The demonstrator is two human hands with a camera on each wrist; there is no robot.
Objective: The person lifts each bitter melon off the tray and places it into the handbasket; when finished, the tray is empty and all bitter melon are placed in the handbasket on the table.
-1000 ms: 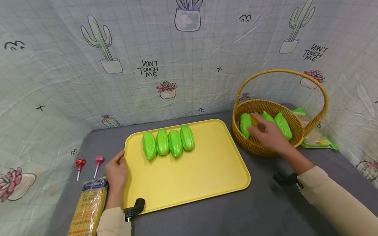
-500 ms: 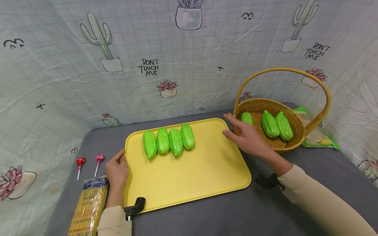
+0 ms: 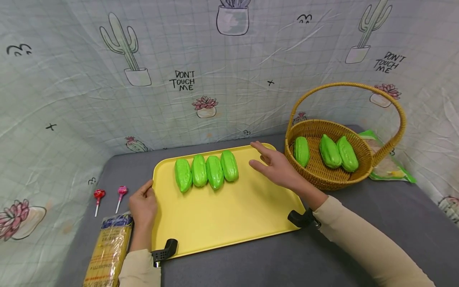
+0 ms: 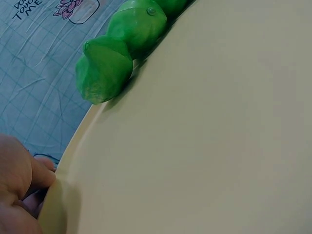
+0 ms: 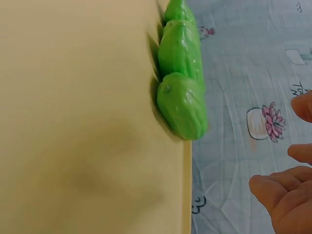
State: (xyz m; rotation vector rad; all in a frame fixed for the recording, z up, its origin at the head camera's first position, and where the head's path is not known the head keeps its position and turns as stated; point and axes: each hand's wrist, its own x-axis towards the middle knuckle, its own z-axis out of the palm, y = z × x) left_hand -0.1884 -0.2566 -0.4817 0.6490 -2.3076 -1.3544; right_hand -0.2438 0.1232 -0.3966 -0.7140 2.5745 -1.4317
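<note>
My left hand (image 3: 144,203) grips the left rim of the yellow tray (image 3: 215,217), its fingers curled at the edge. Several glossy, light-green, oblong vegetables (image 3: 215,172) lie side by side near the tray's back edge. In the left wrist view, fingers (image 4: 41,175) meet the tray's rim. Over the tray's right part hovers my right hand (image 3: 276,167), holding nothing, with thumb and fingers spread apart. The right wrist view shows that hand (image 5: 287,195) apart from the nearest green vegetable (image 5: 183,105). Three similar green vegetables (image 3: 330,151) lie in the wicker basket (image 3: 322,181).
A tall handle (image 3: 344,84) arches over the basket at the right. Behind it lies a green-edged bag (image 3: 389,163). Left of the tray are a spaghetti pack (image 3: 109,249), a red lollipop (image 3: 98,195) and a pink lollipop (image 3: 122,191). A patterned cloth (image 3: 229,79) hangs behind.
My right hand has moved left from above the basket to over the tray, carrying nothing. The left hand stays at the tray's rim, and the vegetables keep their places.
</note>
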